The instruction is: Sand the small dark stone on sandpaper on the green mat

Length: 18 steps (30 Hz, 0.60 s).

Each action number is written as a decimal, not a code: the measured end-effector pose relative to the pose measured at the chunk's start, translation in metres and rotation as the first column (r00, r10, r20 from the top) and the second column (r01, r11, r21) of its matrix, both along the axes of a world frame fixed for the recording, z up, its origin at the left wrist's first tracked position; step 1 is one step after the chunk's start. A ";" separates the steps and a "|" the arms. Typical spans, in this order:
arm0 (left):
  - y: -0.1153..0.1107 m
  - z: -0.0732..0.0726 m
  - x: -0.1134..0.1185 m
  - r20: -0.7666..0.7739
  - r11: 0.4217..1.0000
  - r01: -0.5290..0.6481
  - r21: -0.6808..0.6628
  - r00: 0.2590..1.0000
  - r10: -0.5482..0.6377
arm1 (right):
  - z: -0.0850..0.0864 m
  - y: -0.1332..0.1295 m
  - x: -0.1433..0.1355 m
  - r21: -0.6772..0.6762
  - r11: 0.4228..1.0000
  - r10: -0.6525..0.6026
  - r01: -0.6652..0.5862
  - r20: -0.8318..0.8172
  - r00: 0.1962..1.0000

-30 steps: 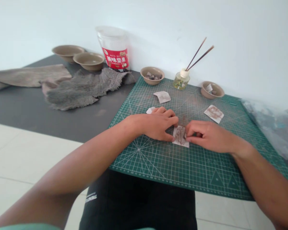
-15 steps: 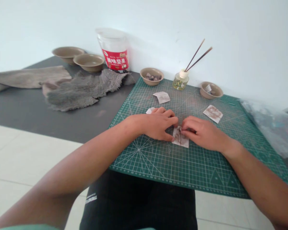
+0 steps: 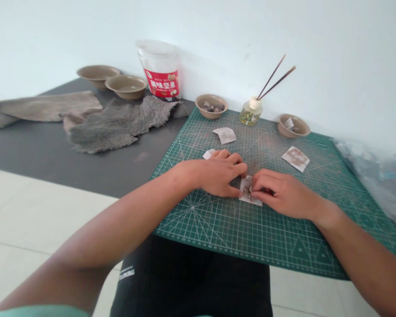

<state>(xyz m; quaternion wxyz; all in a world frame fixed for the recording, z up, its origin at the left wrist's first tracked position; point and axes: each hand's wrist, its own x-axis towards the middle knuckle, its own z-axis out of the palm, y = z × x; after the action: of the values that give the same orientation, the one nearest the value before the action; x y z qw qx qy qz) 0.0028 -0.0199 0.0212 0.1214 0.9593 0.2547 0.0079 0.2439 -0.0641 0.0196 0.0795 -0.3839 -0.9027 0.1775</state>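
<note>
A small white square (image 3: 250, 193) with brown-grey smears lies on the green cutting mat (image 3: 224, 229). My left hand (image 3: 222, 174) rests palm down with fingers spread, its thumb and fingertips at the square's left edge. My right hand (image 3: 277, 191) is over the square's right side, its fingers pinched together on the smeared surface; whatever they hold is too small to make out. Another white piece (image 3: 209, 153) shows partly behind my left fingers. Farther back lie a pale square (image 3: 225, 135) and a brown-smeared square (image 3: 296, 159).
Behind are a bowl of dark lumps (image 3: 211, 107), a reed diffuser (image 3: 251, 112) and a bowl with scraps (image 3: 293, 126). Left stand two bowls (image 3: 126, 87), a plastic tub (image 3: 161, 75) and grey cloths (image 3: 108, 123). A clear plastic bag (image 3: 379, 176) lies right.
My right hand has moved a little down over the square, and more dark smearing shows there. My left hand stays in place on the square's edge. The view has shifted slightly.
</note>
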 end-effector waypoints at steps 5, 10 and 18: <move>0.000 0.001 0.001 -0.011 1.000 -0.015 -0.009 1.000 0.015 | 0.002 -0.002 0.003 0.077 0.989 -0.131 0.128 0.046 0.990; 0.000 -0.001 0.001 -0.006 1.000 -0.005 -0.012 1.000 0.005 | 0.002 -0.007 -0.001 -0.043 0.998 0.048 -0.047 0.023 0.999; 0.000 -0.002 0.002 0.002 1.000 -0.024 -0.019 1.000 0.024 | 0.005 -0.003 0.000 -0.039 0.999 -0.001 0.002 0.029 1.000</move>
<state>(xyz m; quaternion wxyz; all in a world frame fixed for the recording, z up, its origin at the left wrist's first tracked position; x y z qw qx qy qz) 0.0044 -0.0194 0.0196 0.1305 0.9550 0.2662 0.0079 0.2441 -0.0673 0.0244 0.0591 -0.3884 -0.8999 0.1893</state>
